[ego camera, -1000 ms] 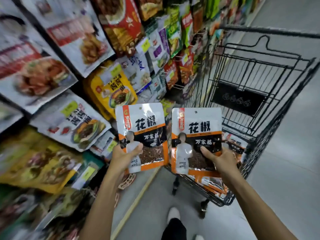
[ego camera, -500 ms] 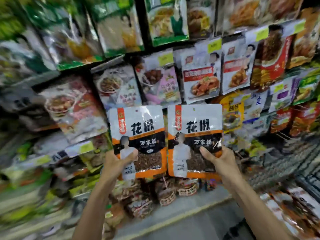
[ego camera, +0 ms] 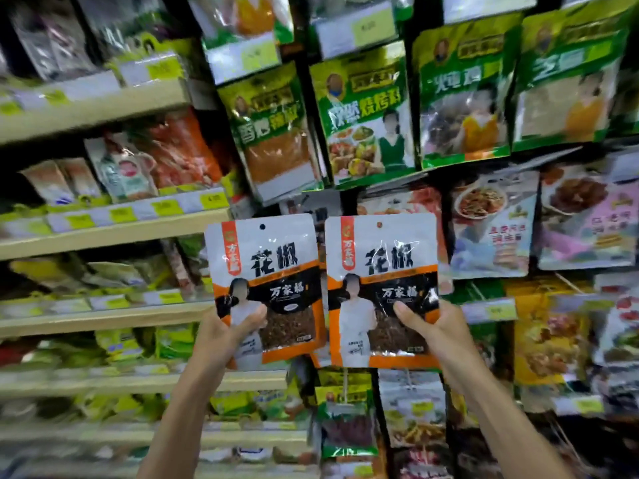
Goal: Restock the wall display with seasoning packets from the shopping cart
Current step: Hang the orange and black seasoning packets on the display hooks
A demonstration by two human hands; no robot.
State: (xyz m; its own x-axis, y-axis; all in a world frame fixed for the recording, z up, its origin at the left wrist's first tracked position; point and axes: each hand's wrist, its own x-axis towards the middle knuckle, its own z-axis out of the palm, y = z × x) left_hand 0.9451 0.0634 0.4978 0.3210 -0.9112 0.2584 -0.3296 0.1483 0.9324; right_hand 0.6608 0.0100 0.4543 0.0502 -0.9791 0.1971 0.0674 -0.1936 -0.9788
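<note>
Two identical white, orange and black peppercorn seasoning packets are held up side by side in front of the wall display. My left hand [ego camera: 226, 335] grips the left packet [ego camera: 266, 271] at its lower left corner, thumb on the front. My right hand [ego camera: 437, 331] grips the right packet [ego camera: 383, 271] at its lower right, thumb pressed on the front. Each packet has a small hang hole near its top edge. The wall display [ego camera: 463, 98] behind them is covered with hanging packets. The shopping cart is out of view.
Green seasoning packets [ego camera: 366, 115] hang in a row above the held ones. Pale packets with dish pictures [ego camera: 494, 223] hang to the right. On the left, beige shelves [ego camera: 103, 233] with yellow price tags carry bagged goods. More packets [ego camera: 411, 416] hang below my hands.
The view has swung from the cart, left and up to the wall display. Both hands keep the same hold on the two packets, now raised before a higher part of the display.
</note>
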